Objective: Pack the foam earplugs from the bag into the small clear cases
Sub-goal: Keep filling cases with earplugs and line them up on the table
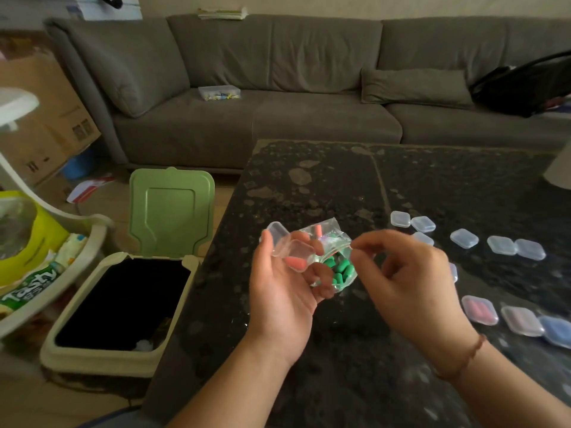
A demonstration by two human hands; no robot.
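In the head view, the left hand (279,288) gripped an open clear case (289,246) holding 1 pink earplug (295,262), together with the bag (332,261) of green earplugs (341,270), above the dark bench (309,186). The right hand (411,279) pinched the bag's rim. Right of the bag, empty cases (463,238) and filled cases (480,309) lay on the bench.

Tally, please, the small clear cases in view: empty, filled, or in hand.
Empty cases on the table: 7 (two partly behind the right hand)
Filled cases on the table: 3
Open case held in the left hand: 1
Total: 11
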